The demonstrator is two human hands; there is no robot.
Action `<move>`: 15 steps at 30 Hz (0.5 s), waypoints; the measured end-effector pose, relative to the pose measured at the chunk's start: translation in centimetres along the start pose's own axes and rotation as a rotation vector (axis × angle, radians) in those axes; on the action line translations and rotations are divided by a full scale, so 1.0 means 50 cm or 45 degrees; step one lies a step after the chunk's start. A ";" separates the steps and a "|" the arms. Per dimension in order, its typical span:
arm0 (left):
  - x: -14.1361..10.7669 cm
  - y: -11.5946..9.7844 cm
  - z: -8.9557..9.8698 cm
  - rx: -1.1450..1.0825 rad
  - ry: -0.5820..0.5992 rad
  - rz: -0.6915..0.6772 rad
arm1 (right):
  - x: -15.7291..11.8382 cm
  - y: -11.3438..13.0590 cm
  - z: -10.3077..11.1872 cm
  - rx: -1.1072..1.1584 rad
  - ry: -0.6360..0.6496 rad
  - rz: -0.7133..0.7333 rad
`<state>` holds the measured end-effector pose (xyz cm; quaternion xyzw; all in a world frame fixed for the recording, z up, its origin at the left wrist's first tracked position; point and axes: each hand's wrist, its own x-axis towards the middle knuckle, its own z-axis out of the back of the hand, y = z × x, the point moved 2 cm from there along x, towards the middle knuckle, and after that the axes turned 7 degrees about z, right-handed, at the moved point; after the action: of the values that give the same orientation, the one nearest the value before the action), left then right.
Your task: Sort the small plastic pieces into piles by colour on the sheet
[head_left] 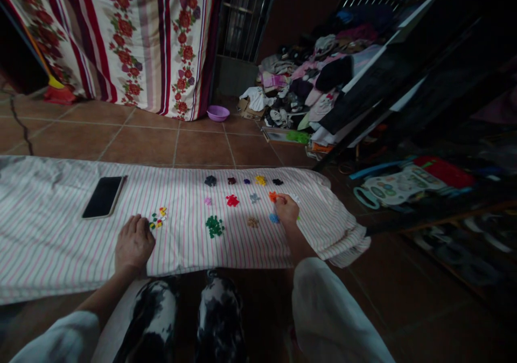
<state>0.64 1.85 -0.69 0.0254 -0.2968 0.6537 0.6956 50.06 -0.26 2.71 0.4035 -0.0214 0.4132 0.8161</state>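
My left hand (134,242) rests on the striped cloth, fingers curled together beside a mixed pile of small plastic pieces (159,218) in yellow, green, white and red. What lies under those fingers, if anything, is hidden. At the right, my right hand (287,210) pinches at the small orange pieces (272,196), with orange showing at its fingertips. Just below it lie blue pieces (274,218). Sorted by colour nearby are grey pieces (254,197), tan pieces (252,222), red pieces (232,200), pink pieces (208,201) and a larger group of green pieces (215,226).
Along the far row sit dark grey pieces (210,181), yellow pieces (260,180) and black pieces (277,182). A phone (104,197) lies on the striped cloth (72,228) at left. Beyond are a purple basin (218,113), a clothes heap (302,83) and a floral curtain (141,40).
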 end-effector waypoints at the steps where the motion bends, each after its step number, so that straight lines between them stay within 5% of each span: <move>1: 0.000 -0.001 0.001 -0.001 0.000 -0.001 | 0.006 -0.001 0.001 -0.025 0.020 -0.008; 15: -0.001 0.005 -0.006 0.079 -0.001 -0.024 | 0.061 -0.030 -0.017 -0.285 0.182 0.022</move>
<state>0.53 1.94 -1.05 0.0500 -0.2765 0.6560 0.7005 52.87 1.81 2.30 0.2793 -0.0124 0.4429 0.8519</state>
